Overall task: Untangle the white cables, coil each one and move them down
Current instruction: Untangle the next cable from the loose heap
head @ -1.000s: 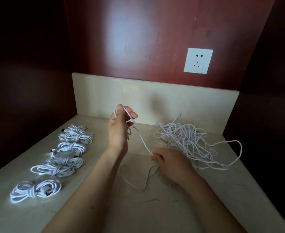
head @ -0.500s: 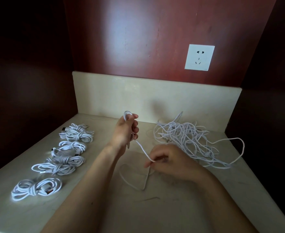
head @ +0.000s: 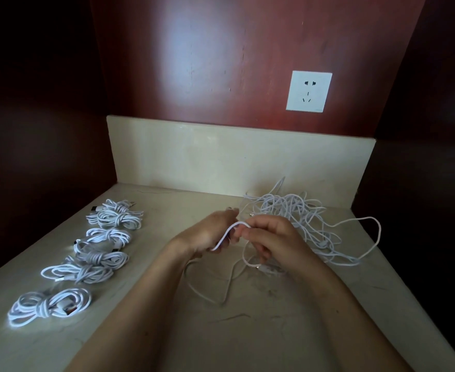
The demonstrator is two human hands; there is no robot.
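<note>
**Hold.** We hold one white cable (head: 229, 233) above the tabletop (head: 247, 339), between both hands. The left hand (head: 207, 234) grips it with curled fingers. The right hand (head: 274, 237) pinches the top of the cable's arc between the thumb and the fingers (head: 261, 224). Neither hand is spread.

**Risk.** The free length drops from the right hand and lies as a slack loop (head: 221, 294) on the tabletop, near the tangle (head: 301, 218) just behind the hands. If we draw in turns too fast, the trailing length may snag a strand. It could then drag the tangle forward or tighten a knot. A loose left grip would probably let any gathered turns spring open.

**Appearance.** The cable is a thin, round, white, limp cord. We judge that it keeps no shape unless wrapped. The coiled bundles (head: 49, 307) lie in a row along the left side, each cinched at its middle, well apart from the tangle.
</note>
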